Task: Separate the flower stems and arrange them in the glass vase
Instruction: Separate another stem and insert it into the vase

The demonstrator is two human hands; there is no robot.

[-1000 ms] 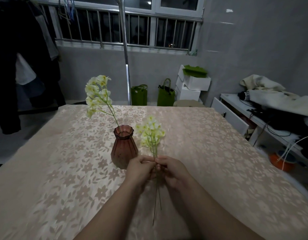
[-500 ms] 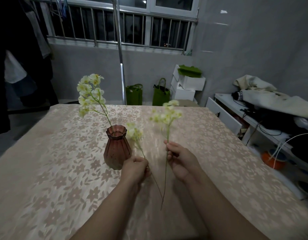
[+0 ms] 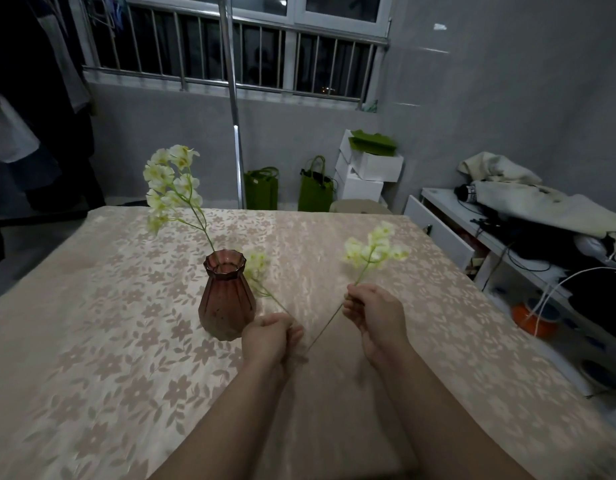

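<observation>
A brown-pink ribbed glass vase (image 3: 226,296) stands on the table left of centre, with one tall pale yellow flower stem (image 3: 173,183) in it, leaning left. My left hand (image 3: 270,336) is closed on a second flower stem (image 3: 261,282) just right of the vase; its blossoms hang beside the vase's rim. My right hand (image 3: 372,315) pinches a third flower stem (image 3: 374,249), held tilted right, its thin lower end pointing toward my left hand.
The table wears a beige floral cloth (image 3: 109,358). Behind it stand a metal pole (image 3: 235,133), two green bags (image 3: 315,187) and white boxes (image 3: 368,171). A white shelf (image 3: 448,223) with cables and bedding lies right of the table.
The two stems held together a second ago are now split, one in each hand. My right hand has moved right and away; my left hand stays by the vase.
</observation>
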